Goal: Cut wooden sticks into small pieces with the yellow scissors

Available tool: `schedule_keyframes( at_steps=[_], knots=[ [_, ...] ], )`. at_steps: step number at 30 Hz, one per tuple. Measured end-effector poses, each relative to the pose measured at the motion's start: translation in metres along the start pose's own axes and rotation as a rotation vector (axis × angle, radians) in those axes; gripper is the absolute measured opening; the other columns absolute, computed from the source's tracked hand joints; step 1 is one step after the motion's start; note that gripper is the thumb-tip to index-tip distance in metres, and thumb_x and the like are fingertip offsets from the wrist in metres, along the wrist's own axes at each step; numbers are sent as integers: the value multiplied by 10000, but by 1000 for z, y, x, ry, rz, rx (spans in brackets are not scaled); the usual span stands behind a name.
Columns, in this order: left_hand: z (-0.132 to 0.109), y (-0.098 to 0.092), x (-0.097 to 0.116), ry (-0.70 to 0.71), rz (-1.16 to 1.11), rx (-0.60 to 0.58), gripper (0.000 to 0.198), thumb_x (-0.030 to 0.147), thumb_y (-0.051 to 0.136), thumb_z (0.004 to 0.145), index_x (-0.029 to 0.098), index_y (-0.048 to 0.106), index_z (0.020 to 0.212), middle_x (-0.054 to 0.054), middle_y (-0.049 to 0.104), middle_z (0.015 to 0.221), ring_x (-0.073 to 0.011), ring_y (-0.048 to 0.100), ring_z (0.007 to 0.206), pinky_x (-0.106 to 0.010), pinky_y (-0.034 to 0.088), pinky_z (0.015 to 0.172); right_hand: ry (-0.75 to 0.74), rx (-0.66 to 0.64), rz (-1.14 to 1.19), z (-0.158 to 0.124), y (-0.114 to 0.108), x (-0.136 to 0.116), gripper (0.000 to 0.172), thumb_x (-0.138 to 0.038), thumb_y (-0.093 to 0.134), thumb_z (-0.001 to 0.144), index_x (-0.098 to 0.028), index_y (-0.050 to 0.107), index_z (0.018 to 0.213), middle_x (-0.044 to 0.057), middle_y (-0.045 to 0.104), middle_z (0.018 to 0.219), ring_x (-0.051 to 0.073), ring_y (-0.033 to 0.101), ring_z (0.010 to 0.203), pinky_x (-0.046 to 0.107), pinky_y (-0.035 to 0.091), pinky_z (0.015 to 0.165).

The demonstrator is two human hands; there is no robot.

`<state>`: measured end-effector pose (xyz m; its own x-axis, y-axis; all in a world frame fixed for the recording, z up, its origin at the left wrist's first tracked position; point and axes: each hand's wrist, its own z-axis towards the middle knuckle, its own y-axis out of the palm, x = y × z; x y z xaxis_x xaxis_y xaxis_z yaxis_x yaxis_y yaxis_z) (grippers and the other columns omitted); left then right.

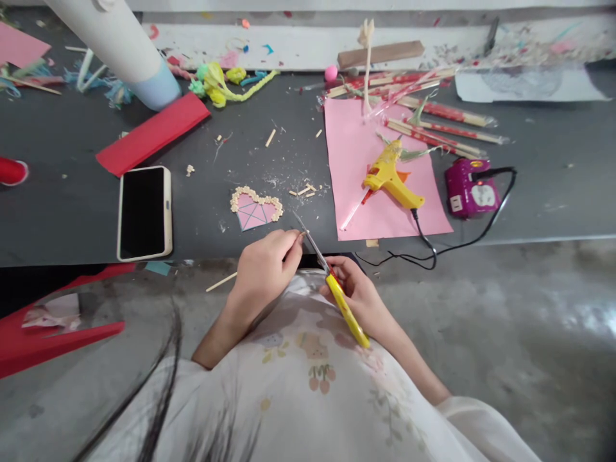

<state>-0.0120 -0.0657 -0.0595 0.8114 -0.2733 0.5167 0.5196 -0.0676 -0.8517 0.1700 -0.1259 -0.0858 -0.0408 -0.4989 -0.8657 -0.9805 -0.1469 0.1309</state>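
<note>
My left hand is closed around a thin wooden stick. One end of the stick juts out to the left, and its other tip shows at my thumb, by the scissor blades. In my right hand are scissors with a yellow and red handle, their blades pointing up and left to the stick's tip. Just beyond my hands lies a pink paper heart with drawn lines, its upper edge covered with small pale wooden bits. Short cut stick pieces are scattered right of it.
A yellow glue gun rests on pink paper, its cord running near a purple box. Wrapped chopsticks lie behind. A phone, folded red paper and a white-blue cylinder stand left. The table's front edge is near my hands.
</note>
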Motion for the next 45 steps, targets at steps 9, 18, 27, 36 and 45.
schedule_keyframes(
  at_steps=[9, 18, 27, 36, 45],
  knots=[
    [-3, 0, -2, 8, -8, 6, 271, 274, 444, 961, 184, 667, 836, -30, 710, 827, -132, 647, 747, -241, 399, 654, -61, -26, -111, -2, -2, 4, 490, -242, 738, 777, -251, 486, 1197, -46, 522, 824, 100, 484, 698, 228, 417, 646],
    [-4, 1, -3, 64, -86, 75, 186, 221, 492, 938, 186, 664, 874, -3, 659, 744, -100, 593, 676, -216, 390, 630, -87, -19, -242, -6, -3, -2, 586, -269, 737, 766, -255, 421, 1259, -20, 520, 898, 113, 491, 726, 241, 438, 676],
    [-6, 2, -6, 92, -114, 98, 192, 227, 494, 939, 182, 657, 850, 0, 602, 684, -102, 545, 640, -224, 376, 612, -105, -30, -404, -7, -3, -14, 638, -271, 733, 741, -224, 376, 1267, -30, 503, 871, 99, 458, 669, 239, 432, 640],
    [-4, 1, -9, 106, -152, 103, 209, 208, 504, 930, 171, 639, 775, -8, 617, 687, -99, 541, 635, -224, 376, 603, -140, -31, -436, -9, -6, -10, 584, -300, 678, 801, -224, 390, 1303, -12, 533, 874, 112, 501, 684, 253, 461, 648],
    [-2, -1, -13, 96, -188, 74, 209, 214, 502, 929, 168, 652, 791, -24, 656, 725, -102, 545, 641, -223, 396, 608, -124, -13, -213, -5, -6, 1, 522, -347, 703, 805, -218, 478, 1258, 42, 618, 948, 143, 607, 813, 294, 529, 746]
  ],
)
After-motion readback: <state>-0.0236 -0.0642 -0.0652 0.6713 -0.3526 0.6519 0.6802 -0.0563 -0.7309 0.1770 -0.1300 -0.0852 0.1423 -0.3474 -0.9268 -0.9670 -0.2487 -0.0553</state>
